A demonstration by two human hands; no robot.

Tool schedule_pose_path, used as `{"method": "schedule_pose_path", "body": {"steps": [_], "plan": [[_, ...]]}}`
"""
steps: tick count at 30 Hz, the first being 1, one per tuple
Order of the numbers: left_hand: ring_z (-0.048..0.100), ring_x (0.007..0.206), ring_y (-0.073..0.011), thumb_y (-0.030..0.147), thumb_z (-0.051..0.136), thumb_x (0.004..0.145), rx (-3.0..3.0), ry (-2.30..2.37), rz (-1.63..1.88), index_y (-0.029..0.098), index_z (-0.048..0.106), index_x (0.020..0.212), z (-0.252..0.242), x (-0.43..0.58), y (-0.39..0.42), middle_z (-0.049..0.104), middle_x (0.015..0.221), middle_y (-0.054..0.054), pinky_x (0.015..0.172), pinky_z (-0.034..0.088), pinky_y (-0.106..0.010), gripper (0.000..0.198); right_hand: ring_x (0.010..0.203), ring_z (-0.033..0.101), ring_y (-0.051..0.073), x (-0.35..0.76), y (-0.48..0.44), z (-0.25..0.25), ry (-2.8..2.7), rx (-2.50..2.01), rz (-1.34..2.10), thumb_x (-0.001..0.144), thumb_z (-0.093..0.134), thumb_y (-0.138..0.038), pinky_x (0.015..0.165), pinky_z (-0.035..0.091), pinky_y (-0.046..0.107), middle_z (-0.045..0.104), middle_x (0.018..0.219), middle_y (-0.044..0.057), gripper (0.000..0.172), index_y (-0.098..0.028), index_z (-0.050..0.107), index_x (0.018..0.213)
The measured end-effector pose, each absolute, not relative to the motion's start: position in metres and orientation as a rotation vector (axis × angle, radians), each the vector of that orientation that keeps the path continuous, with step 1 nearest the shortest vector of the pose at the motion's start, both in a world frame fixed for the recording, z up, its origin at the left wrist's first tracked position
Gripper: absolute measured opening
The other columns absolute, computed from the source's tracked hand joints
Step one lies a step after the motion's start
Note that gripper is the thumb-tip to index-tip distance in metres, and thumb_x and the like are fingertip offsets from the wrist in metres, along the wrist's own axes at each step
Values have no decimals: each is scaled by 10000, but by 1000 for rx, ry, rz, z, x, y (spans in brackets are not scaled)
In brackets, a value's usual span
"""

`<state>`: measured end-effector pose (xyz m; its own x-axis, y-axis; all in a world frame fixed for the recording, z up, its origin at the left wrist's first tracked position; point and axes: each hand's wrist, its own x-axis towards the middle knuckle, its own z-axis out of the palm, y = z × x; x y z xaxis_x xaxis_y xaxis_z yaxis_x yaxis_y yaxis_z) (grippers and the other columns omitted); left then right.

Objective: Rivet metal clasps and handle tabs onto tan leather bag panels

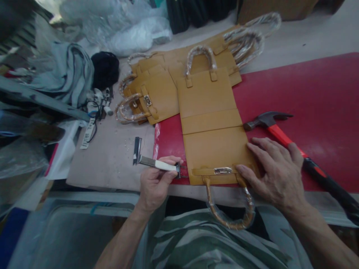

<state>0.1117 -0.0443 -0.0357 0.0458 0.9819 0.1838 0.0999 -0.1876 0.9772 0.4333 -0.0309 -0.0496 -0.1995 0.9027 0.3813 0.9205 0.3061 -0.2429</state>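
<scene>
My left hand [157,185] pinches a slim tool [164,165] with a pale middle and metal ends, just left of a flat tan handbag panel [213,145]. My right hand [276,172] lies with spread fingers on the panel's lower right edge and the red mat. A metal clasp [223,170] sits on the strap near the panel's lower edge. One plastic-wrapped handle [234,223] hangs over the table edge towards me; another wrapped handle [200,56] stands at the far end. Beside my right hand lies a claw hammer [280,134] with a red and black grip.
More tan bag panels [162,89] with wrapped handles are piled behind. A red mat [322,112] covers the right side. Dark strips [137,149] lie left of the tool. Grey cloth [67,71], a black cloth bundle [105,69] and clear plastic [134,30] are farther back.
</scene>
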Motion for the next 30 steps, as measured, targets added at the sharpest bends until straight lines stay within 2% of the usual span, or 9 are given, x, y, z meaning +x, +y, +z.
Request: {"method": "schedule_pose_path", "body": {"steps": [3,7,11,13,19,25,30], "plan": [[743,1043,-249,208,700,932,1441,1145,1250,168,703,1044,-34,127,-42,749,1137,-110,961,609,-410,119,1283,563,454,434,-31,-50,-2127,-1631,-37,953,508,-578,1135,297,713,600,1418,181,636,-273,447,1508],[743,1029,-241,244,702,929,1462,1135,1227,169,707,1009,-38,140,-37,760,1104,-105,939,615,-390,110,1281,563,469,433,-31,-49,-2108,-1614,-10,948,520,-570,1139,282,723,605,1412,198,653,-246,459,1512],[745,1019,-235,246,686,939,1457,1126,1207,168,692,1021,-42,142,-37,753,1101,-102,930,615,-378,114,1286,561,460,432,-32,-48,-2091,-1617,3,952,514,-570,1141,283,715,602,1427,180,634,-276,459,1511],[744,1022,-236,250,685,940,1446,1130,1203,168,684,1019,-43,142,-38,749,1102,-102,926,615,-376,114,1289,563,452,433,-32,-49,-2087,-1620,8,944,525,-566,1152,278,696,604,1425,181,620,-263,490,1484],[739,1025,-231,228,669,955,1430,1096,1227,168,659,1042,-46,145,-38,729,1114,-96,921,611,-379,105,1245,595,420,434,-30,-53,-2090,-1571,-95,952,532,-528,1161,286,626,644,1339,224,527,-118,629,1269],[722,1043,-248,233,639,970,1491,1110,1181,178,650,1053,-47,143,-38,712,1127,-108,939,602,-418,100,1246,595,403,434,-30,-54,-2081,-1576,-111,951,513,-563,1164,282,618,643,1344,217,550,-134,623,1278],[722,1009,-239,221,633,959,1647,1121,1169,184,657,1021,-43,144,-34,724,1087,-109,927,590,-404,76,1241,595,410,435,-30,-56,-2083,-1568,-98,945,523,-563,1154,288,632,641,1343,215,559,-129,623,1283]]}}
